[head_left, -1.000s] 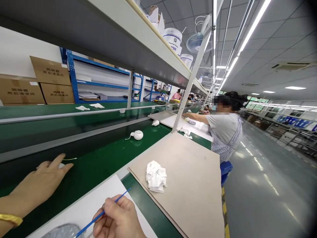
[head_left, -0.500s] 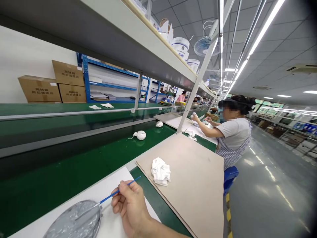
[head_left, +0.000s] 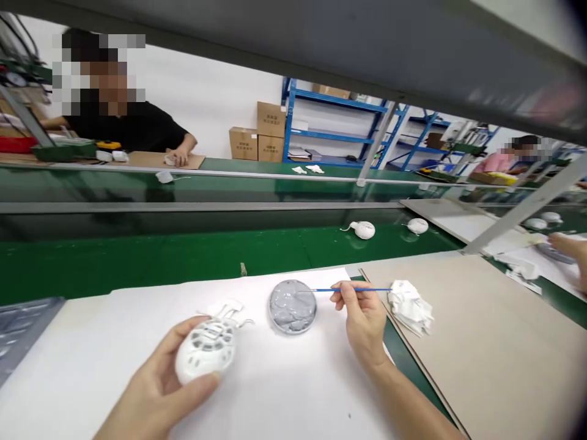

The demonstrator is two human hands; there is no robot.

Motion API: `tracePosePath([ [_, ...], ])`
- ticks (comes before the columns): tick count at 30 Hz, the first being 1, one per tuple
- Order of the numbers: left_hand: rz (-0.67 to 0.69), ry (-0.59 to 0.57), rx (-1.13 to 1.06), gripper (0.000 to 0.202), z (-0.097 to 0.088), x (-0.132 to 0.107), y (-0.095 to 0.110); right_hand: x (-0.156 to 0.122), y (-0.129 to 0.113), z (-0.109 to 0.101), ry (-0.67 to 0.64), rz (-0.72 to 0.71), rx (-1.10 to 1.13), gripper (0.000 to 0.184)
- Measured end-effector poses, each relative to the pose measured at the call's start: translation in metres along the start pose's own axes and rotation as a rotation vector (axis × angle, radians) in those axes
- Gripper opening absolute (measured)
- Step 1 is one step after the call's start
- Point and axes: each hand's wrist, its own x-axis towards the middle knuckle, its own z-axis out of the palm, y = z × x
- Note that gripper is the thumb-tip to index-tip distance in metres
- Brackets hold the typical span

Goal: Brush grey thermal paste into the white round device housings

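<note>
My left hand [head_left: 158,376] grips a round white plastic housing [head_left: 204,354] by its edges, the slotted face turned toward me and pale wires [head_left: 233,313] trailing from its far side. Between the thumb and fingers of my right hand [head_left: 364,324] is a thin blue-handled brush [head_left: 326,290], held nearly level. Its tip reaches into grey paste [head_left: 290,308] in a shallow round dish [head_left: 296,332]; bristles cannot be made out. The dish rests on a white sheet [head_left: 266,391], between my hands.
A crumpled white cloth [head_left: 409,308] lies on a beige board [head_left: 486,342] at right. Two similar white housings [head_left: 365,230] sit on the green belt [head_left: 275,241]. A grey tray [head_left: 27,330] is at left. Co-workers sit opposite and at right. A shelf [head_left: 321,30] hangs overhead.
The view has swung left and down. My left hand with the white housing is now in sight. My right hand still holds the brush with its tip at the paste.
</note>
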Motion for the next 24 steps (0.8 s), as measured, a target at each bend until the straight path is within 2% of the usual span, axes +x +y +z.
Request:
tracePosePath([
  [3, -0.024, -0.070, -0.007, 0.068, 0.020, -0.006, 0.001, -0.005, 0.005, 0.001, -0.024, -0.048, -0.048, 0.019],
  [6, -0.015, -0.117, 0.119, 0.064, 0.031, -0.010, -0.004, -0.003, 0.009, 0.003, -0.010, -0.052, -0.082, 0.021],
  [11, 0.033, -0.159, 0.302, 0.057, 0.031, -0.011, -0.013, 0.003, 0.011, 0.005, 0.031, -0.004, -0.096, 0.025],
  [16, 0.040, -0.153, 0.358, 0.055, 0.031, -0.009, -0.018, 0.001, 0.012, 0.005, 0.031, 0.048, -0.111, 0.026],
  [20, 0.092, -0.155, 0.430, 0.051, 0.032, -0.010, -0.018, 0.000, 0.012, 0.005, 0.032, 0.088, -0.101, 0.028],
  [24, 0.076, -0.154, 0.477, 0.049, 0.032, -0.011, -0.014, 0.000, 0.016, 0.004, 0.038, 0.134, -0.069, 0.030],
])
